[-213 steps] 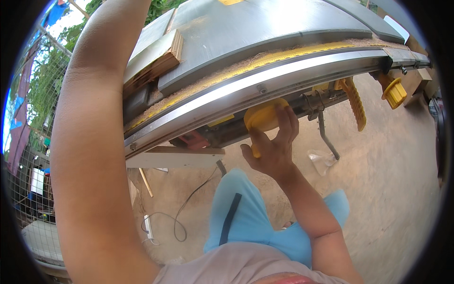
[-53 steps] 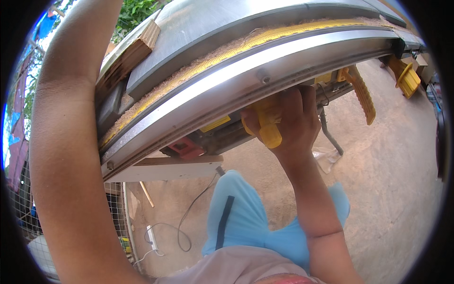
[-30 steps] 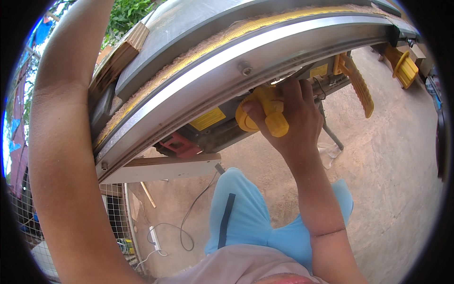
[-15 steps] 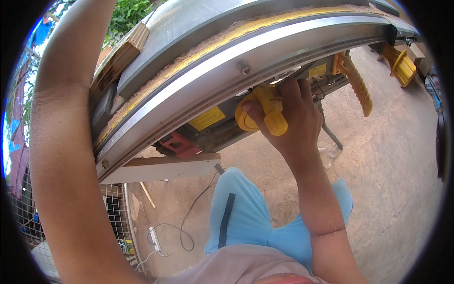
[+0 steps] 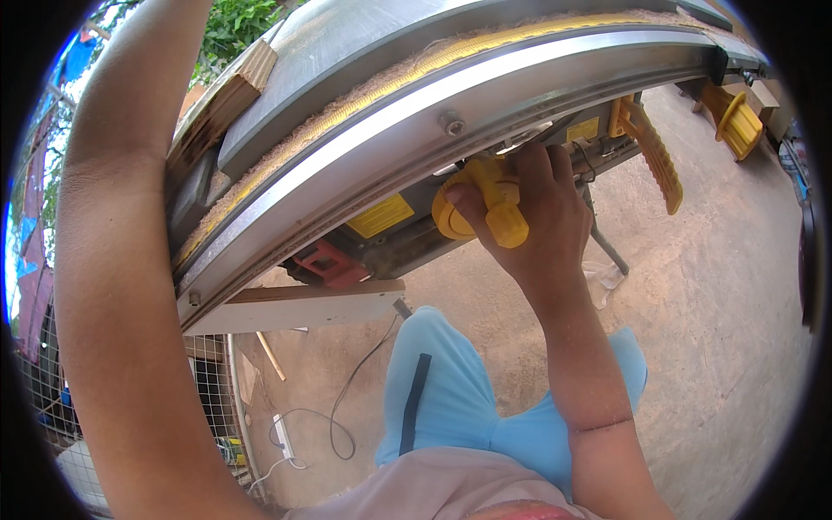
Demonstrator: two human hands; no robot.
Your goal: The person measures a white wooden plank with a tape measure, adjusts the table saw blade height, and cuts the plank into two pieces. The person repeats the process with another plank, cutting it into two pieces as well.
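Note:
Below the metal front rail point(image 5: 416, 130) of a table saw, my right hand point(image 5: 548, 208) is closed around a yellow handwheel point(image 5: 451, 213) with a stubby crank knob point(image 5: 506, 227). The thumb presses on the wheel's face, while the other fingers curl behind it, partly hidden. My left forearm point(image 5: 121, 286) stretches up along the left side past the saw. Its hand lies beyond the upper edge of the picture. Sawdust lies along the yellow scale strip point(image 5: 381, 88) on the rail.
A yellow lever point(image 5: 650, 156) hangs under the rail at right. A red switch paddle point(image 5: 333, 265) and a white-faced board point(image 5: 303, 310) are at lower left. Wood pieces point(image 5: 225, 100) rest by the saw table point(image 5: 347, 56). A cable point(image 5: 334, 416) and power strip point(image 5: 283, 436) lie on the floor.
The saw's rail and table edge appear shifted very slightly to the right. My right hand keeps its hold on the handwheel, with hardly any visible movement.

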